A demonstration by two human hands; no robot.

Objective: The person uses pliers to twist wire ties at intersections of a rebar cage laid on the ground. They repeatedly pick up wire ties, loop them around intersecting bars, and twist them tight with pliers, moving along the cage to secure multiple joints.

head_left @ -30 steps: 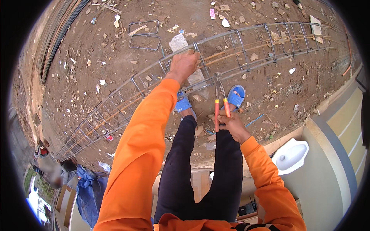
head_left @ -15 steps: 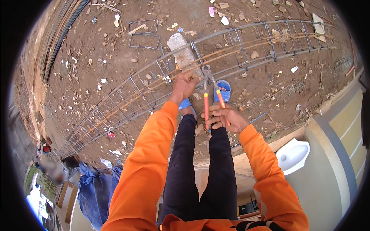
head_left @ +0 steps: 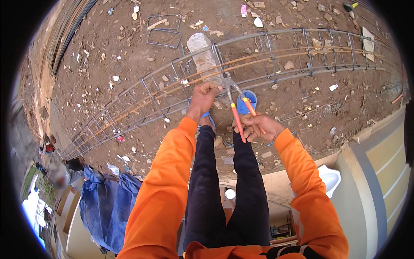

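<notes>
A long cage of steel rebar with square stirrups and rusty inner bars curves across the view above the ground. My right hand is closed around the red and yellow handles of steel pincers. The pincers' jaws reach the cage beside a stirrup, above a concrete block. Just left of the jaws, my left hand is closed in a pinch at the cage's near side. Whatever lies between its fingertips is too small to make out.
Two loose wire stirrups lie beyond the cage. Stones and litter are scattered over the dirt. A blue tarp hangs at the lower left, near a blurred person. A white ceramic basin and a wall stand at right. My blue sandal is below the cage.
The pincers have tilted, with their handle ends moving right and drawing slightly together. My right hand's fingers have curled tighter on the handles. My left hand stays pinched beside the jaws; the whole view has shifted slightly.
</notes>
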